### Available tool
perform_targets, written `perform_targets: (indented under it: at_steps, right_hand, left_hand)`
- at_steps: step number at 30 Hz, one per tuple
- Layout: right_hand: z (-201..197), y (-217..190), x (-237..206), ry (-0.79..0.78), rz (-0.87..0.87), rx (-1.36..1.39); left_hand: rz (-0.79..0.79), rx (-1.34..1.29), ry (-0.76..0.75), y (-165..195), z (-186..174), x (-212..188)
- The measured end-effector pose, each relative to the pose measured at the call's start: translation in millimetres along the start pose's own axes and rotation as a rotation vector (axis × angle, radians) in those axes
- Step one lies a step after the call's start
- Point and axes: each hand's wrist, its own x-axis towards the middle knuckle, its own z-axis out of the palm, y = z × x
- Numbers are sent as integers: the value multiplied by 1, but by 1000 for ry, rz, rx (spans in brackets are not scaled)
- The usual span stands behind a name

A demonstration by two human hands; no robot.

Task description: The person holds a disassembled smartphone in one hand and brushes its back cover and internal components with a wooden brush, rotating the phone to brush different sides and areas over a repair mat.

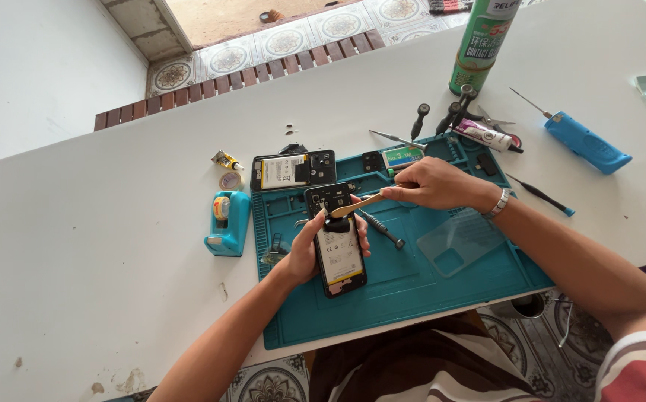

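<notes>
Above the teal repair mat (412,290), the left hand (309,249) wraps closed around an opened phone (338,249), back up. The right hand (431,184) pinches tan tweezers (358,204), tip touching the phone's top.

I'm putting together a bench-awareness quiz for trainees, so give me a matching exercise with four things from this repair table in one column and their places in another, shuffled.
Things:
1. opened black smartphone
2. slim yellow-handled pry tool
3. tall green spray can
4. clear plastic phone case

Places:
A. standing upright at the far edge of the white table
B. lying flat on the teal silicone work mat, right of the phone
C. held in the left hand
D. held in the right hand, tip on the phone's top end

Pairs: 1-C, 2-D, 3-A, 4-B
</notes>
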Motion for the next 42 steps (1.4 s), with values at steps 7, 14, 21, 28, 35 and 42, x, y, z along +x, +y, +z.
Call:
perform_targets:
  at_steps: [7, 14, 21, 28, 35, 42]
  right_hand:
    - [0, -1, 0, -13, 27, -4]
    - [-2, -3, 0, -18, 31, 7]
    - [-2, -5, 0, 9, -11, -14]
    - [-5, -5, 0, 7, -20, 42]
    - [-7, -2, 0, 19, -32, 74]
    - [-7, -3, -2, -36, 0, 69]
  left_hand:
    - [-4, -8, 1, -1, 1, 0]
    - [-2, 2, 4, 0, 2, 0]
    - [-1, -6, -5, 0, 2, 1]
    - [2, -5, -7, 0, 1, 0]
    - [-12, 7, 3, 0, 1, 0]
    - [-6, 0, -9, 0, 2, 1]
